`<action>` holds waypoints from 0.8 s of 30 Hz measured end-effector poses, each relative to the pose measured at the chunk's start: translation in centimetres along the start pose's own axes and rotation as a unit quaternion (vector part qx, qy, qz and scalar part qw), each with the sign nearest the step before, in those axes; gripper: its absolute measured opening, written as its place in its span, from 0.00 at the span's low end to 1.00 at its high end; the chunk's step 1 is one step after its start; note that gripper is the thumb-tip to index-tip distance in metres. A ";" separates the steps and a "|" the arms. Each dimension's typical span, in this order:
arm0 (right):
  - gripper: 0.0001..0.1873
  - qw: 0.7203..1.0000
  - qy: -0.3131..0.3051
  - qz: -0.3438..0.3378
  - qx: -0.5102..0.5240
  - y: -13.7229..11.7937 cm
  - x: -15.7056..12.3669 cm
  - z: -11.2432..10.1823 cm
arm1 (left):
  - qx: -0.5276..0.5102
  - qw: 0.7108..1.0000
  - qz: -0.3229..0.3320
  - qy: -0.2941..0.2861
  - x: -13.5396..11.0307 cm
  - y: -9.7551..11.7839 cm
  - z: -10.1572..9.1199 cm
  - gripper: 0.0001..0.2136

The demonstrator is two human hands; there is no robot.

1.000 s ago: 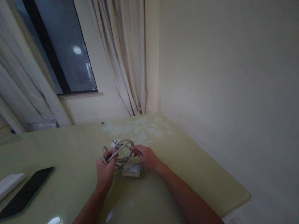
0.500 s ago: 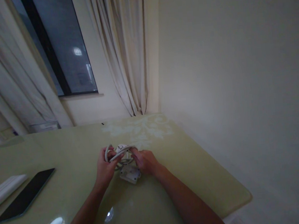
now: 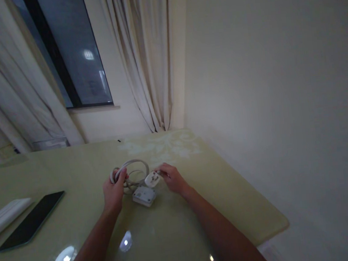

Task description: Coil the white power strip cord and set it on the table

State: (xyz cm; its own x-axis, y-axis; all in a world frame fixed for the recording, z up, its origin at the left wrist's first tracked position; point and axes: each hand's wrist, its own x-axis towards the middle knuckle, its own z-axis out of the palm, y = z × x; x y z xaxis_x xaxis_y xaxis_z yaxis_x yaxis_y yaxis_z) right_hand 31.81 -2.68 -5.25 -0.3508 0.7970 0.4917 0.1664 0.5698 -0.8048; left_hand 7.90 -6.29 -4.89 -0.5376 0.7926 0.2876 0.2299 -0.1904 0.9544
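Loops of a light grey power cord are gripped in my left hand, whose fingers are closed round them. My right hand pinches the cord end just behind a white plug, its face with the pins turned toward me. Below the loops, a white boxy socket block rests on or just above the table, between my hands. Parts of the coil behind my left fingers are hidden.
The glossy pale green table has its right edge along the wall. On the left lie a dark flat panel and a long white object. Curtains and a window stand behind; a small dark bit lies at the far edge.
My hands have moved apart. My right hand has drawn the plug out to the right of the coil, while my left hand has shifted left with the loops. The block sits slightly further left.
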 end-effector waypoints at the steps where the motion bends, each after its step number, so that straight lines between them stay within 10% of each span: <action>1: 0.08 0.995 0.052 0.022 0.077 0.3 0.2 0.1 | 0.011 1.000 0.000 -0.001 0.3 -0.3 -0.2 0.21; 12: 0.21 0.818 0.329 0.158 0.444 0.9 1.1 -1.6 | 0.098 0.994 0.007 0.039 2.0 -3.0 -0.5 0.32; 20: 0.18 0.802 0.310 0.137 0.491 0.3 1.2 -1.2 | 0.189 0.940 0.170 -0.227 -0.7 -2.3 1.1 0.14; 24: 0.20 0.823 0.311 0.125 0.458 0.1 1.2 -0.9 | 0.191 0.926 0.176 -0.272 -1.3 -2.3 1.8 0.14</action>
State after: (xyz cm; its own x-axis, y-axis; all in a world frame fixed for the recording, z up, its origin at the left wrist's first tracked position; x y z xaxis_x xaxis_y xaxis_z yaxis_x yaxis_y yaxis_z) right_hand 32.27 -1.48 -4.45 0.1766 0.9772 0.1183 -0.7036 0.2094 -0.6790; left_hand 9.51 -5.78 -7.64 0.0905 0.9148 0.3935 0.6393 -0.3564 0.6814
